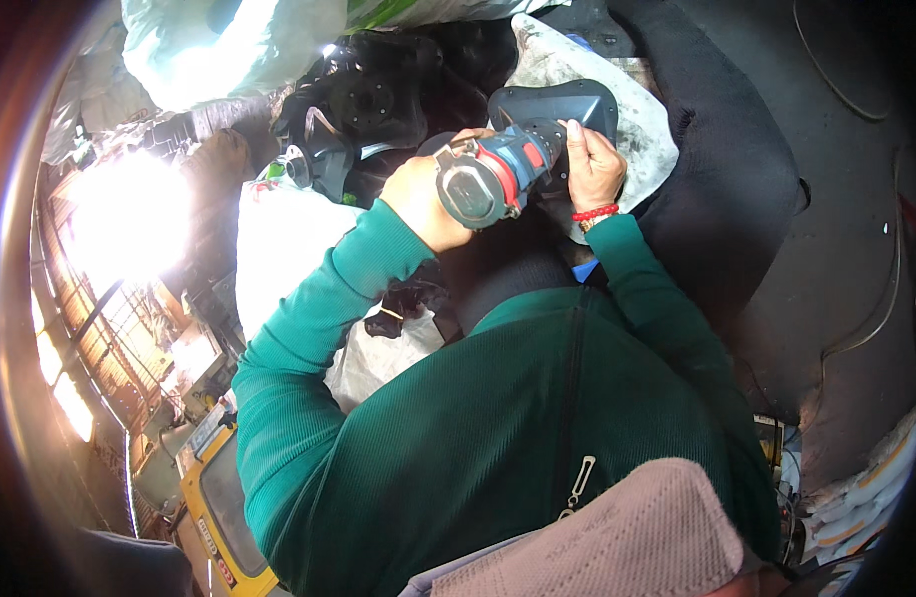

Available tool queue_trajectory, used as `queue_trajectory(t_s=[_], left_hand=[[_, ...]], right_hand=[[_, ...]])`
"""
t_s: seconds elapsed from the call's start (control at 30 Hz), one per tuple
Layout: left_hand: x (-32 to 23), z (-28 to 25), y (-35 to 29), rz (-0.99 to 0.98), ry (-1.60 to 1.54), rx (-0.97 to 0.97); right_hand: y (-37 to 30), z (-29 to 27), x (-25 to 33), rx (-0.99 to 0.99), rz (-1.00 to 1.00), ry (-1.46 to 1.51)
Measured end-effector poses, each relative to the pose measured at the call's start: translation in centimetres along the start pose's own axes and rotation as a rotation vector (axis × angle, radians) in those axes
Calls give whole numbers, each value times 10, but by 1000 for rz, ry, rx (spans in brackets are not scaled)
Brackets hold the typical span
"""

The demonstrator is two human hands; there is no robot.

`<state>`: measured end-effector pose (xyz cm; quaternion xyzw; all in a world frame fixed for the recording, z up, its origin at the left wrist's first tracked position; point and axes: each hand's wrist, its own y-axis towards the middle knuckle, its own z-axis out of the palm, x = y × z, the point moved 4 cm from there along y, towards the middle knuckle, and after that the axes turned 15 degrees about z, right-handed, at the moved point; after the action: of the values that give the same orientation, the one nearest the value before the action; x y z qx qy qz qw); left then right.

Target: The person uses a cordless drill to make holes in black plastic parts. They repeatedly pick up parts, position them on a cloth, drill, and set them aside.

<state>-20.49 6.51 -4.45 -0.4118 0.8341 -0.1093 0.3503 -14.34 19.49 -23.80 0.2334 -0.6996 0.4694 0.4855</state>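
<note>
My left hand [425, 204] is wrapped round a blue cordless drill [519, 162] with red accents and a grey rear end. The drill points away from me to the right, its front end over a black moulded plastic part [585, 98]. Beside the drill's tip, my right hand [594, 171] has thumb and fingers pressed together at that part. What they pinch is too small to make out. Under the black part lies a smudged white sheet [645, 124], spread over my lap.
Ahead to the left are more black moulded parts [373, 104] in a pile, with white plastic bags [224, 50] behind them. A yellow-framed box [222, 497] stands low on the left. A cable [881, 323] runs along the dark floor at right, near stacked white sacks [871, 488].
</note>
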Motion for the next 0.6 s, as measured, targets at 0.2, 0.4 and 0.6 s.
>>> queue_trajectory(t_s=[0.2,0.4,0.6], left_hand=[[7,9,-2,-98,167,162],[-22,16,-54,35,53,-287],[-24,117,-149,41,-72,-198]], right_hand=[[0,0,-1,-27,-32,-10],[6,3,-4,-64,-33,-84],[-8,-5,-8,231,93,-181]])
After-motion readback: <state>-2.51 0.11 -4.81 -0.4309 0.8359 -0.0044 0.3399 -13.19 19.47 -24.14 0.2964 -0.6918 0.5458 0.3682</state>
